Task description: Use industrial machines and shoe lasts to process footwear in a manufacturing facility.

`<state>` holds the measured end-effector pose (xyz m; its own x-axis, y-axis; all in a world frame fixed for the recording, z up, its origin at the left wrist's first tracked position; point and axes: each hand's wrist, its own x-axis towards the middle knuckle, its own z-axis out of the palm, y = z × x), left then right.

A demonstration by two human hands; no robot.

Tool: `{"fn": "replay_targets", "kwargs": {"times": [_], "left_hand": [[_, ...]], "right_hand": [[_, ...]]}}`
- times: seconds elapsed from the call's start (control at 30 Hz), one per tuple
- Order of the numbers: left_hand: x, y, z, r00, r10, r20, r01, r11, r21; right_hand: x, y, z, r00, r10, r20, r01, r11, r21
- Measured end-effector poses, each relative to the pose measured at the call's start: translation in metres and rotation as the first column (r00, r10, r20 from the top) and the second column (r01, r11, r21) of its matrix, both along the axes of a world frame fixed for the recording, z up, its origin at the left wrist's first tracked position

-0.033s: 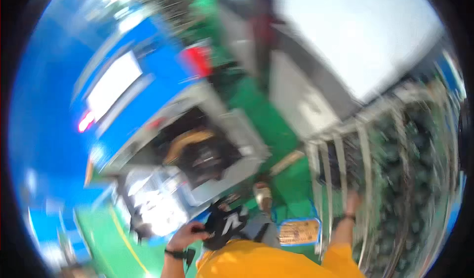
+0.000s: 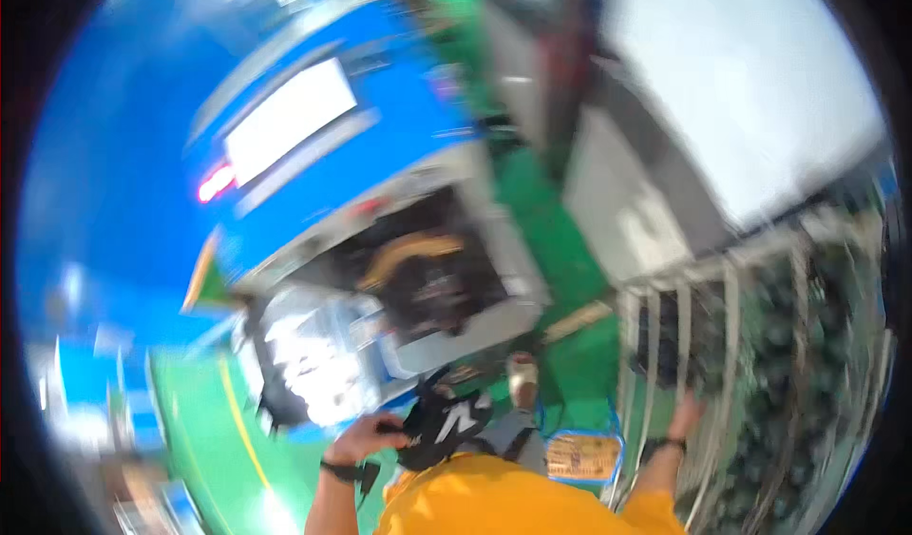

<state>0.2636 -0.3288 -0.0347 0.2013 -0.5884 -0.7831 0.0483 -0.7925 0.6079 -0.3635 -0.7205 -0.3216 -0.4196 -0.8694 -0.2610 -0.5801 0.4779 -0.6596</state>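
My left hand (image 2: pixel 366 438) is at my waist, its fingers curled against the edge of a black cloth thing (image 2: pixel 448 430) with a white mark. I cannot make out what kind of thing it is. A dark band circles that wrist. To the right, my right hand (image 2: pixel 686 413) reaches out to a rack with pale rails (image 2: pixel 730 345). Blur hides whether its fingers touch a rail. Dark rounded parts (image 2: pixel 760 411) lie in rows in the rack, too smeared to name.
Ahead on the left stands a blue machine (image 2: pixel 399 107) with a bright screen (image 2: pixel 293 122) and a dark opening holding a yellow curved part (image 2: pixel 408 250). Shiny clear plastic (image 2: pixel 318 364) lies before it. A blue-edged crate (image 2: pixel 581 457) is near my foot on the green floor (image 2: pixel 560 345).
The view has turned a little, so the machine and rack sit further right and lower. My left hand stays at the black cloth thing; my right hand stays by the rack.
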Motion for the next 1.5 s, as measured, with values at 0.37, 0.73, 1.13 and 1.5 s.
{"fn": "replay_targets", "kwargs": {"times": [0.37,0.73,1.13,1.5], "left_hand": [[0.078,0.306,-0.051,0.579,0.358,0.732,-0.383,0.913,-0.143],[0.111,0.425,-0.128,0.342,0.252,0.905,-0.624,0.781,0.018],[-0.270,0.583,0.017,-0.163,0.304,0.939,-0.937,0.251,-0.244],[-0.612,0.662,0.109,0.053,-0.601,0.797,-0.355,-0.758,-0.547]], "right_hand": [[0.368,0.130,0.133,0.555,0.775,0.301,-0.830,0.536,0.151],[0.477,0.258,0.175,0.191,0.937,0.293,-0.948,0.099,0.302],[0.650,0.393,0.138,-0.738,0.657,0.156,-0.614,-0.749,0.249],[0.686,0.415,0.097,-0.956,0.284,0.067,-0.264,-0.940,0.217]]}}
